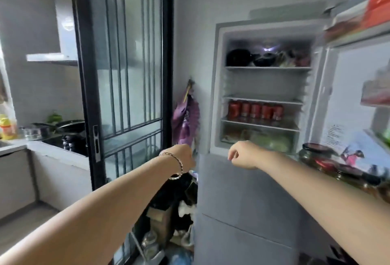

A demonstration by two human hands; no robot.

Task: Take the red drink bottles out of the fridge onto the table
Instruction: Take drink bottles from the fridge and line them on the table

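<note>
My right hand (pixel 242 154) was loosely curled and held nothing, raised in front of the open fridge (pixel 217 87), level with its lower edge. My left hand (pixel 185 158), a bracelet (pixel 177 165) on its wrist, was turned away from me, so I could not tell how its fingers lay. The red drink bottles (pixel 255 111) stood in a row on a middle shelf, well apart from both hands. The fridge door (pixel 354 95) hung open to the right.

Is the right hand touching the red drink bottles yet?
Apart. The head view shows the right hand below and outside the fridge compartment, while the red drink bottles stand on their shelf.
</note>
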